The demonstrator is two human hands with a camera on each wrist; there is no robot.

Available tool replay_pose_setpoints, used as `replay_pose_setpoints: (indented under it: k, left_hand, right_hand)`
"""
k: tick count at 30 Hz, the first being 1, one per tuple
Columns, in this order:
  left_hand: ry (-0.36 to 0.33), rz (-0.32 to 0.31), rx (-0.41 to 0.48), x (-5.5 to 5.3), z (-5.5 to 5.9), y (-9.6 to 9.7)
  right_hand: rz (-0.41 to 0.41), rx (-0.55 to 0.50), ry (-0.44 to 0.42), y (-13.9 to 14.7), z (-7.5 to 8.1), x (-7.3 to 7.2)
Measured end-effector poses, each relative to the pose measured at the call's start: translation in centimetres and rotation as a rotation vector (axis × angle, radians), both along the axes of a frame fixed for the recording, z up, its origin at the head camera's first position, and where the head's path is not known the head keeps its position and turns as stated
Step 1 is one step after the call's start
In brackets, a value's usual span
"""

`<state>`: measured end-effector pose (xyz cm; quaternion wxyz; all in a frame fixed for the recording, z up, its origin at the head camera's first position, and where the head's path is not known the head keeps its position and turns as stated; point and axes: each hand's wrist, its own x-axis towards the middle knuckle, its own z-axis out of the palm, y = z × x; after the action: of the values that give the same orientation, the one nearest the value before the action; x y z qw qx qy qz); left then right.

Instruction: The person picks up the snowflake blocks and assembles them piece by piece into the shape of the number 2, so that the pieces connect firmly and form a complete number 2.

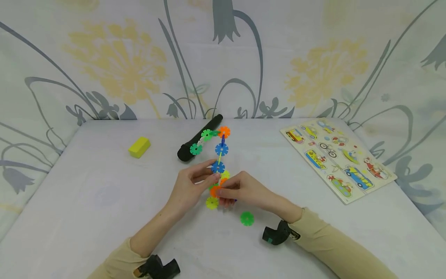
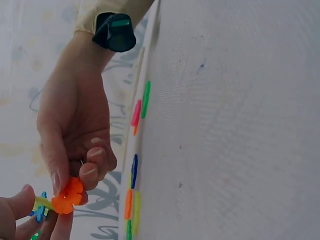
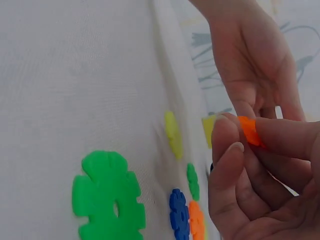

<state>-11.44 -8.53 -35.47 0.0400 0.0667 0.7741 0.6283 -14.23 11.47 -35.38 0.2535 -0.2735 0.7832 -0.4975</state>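
A chain of slotted flower-shaped plastic discs in blue, orange, green and other colours rises from my left hand [image 1: 188, 185], which pinches it near a blue disc [image 1: 218, 167]. Between thumb and fingers, my right hand [image 1: 250, 192] pinches an orange disc [image 2: 67, 196], held close to the lower end of the chain. In the right wrist view only part of that orange disc [image 3: 249, 130] shows between the fingertips. Loose discs lie on the table beneath the hands, among them a yellow disc [image 1: 211, 202] and a green disc [image 1: 247, 219]; the right hand partly hides others.
Behind the chain lies a black microphone [image 1: 200, 139], overlapped by its upper part in the head view. A yellow block [image 1: 139, 147] sits to the left. A picture puzzle board [image 1: 324, 170] with vehicles lies at the right, and a flowered cloth [image 1: 223, 77] stands behind the table.
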Motion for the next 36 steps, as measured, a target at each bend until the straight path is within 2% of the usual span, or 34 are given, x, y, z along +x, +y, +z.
replay_pose_setpoints:
  k: [5,14,25,36]
  left_hand:
    - [-0.016,-0.004,0.004,0.07,0.06,0.14]
    - [0.015,-0.055,0.013,0.2,-0.09,0.12]
    - [0.035,-0.087,-0.01,-0.09,-0.32,-0.05]
    - [0.036,-0.096,0.005,-0.04,-0.34,0.08]
  right_hand:
    - [-0.035,-0.019,-0.009,-0.21,-0.06,0.23]
    - [-0.061,-0.057,-0.024,-0.27,-0.42,0.36]
    - [-0.039,-0.133,-0.116,-0.25,-0.84,0.22]
    - [-0.068,-0.21,-0.211,-0.16,-0.82,0.3]
